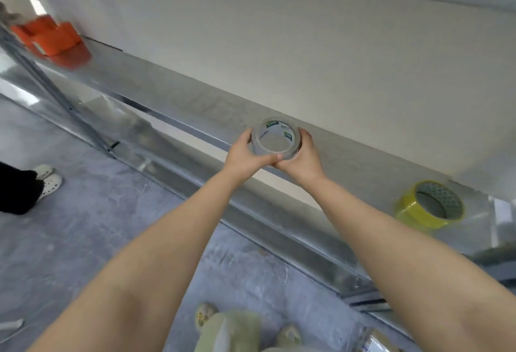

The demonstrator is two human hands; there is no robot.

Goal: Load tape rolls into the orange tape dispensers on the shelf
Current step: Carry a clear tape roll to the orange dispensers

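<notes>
Both hands, left [245, 156] and right [303, 157], grip a clear tape roll [276, 139] above the metal shelf [195, 94]; orange dispensers [53, 37] sit far left, a yellow roll [430, 205] right.

I see a long bare stretch of shelf [173, 91] between the orange dispensers [53, 37] at the far left end and the clear tape roll [276, 138] that both hands hold at the middle, so a hand could pass freely along there. To the right, the yellow tape roll [428, 205] lies on the shelf, well apart from the hands, with open surface between. Behind, the wall [279, 44] closes the shelf off; a slanted metal brace [55, 94] crosses below the left end.
</notes>
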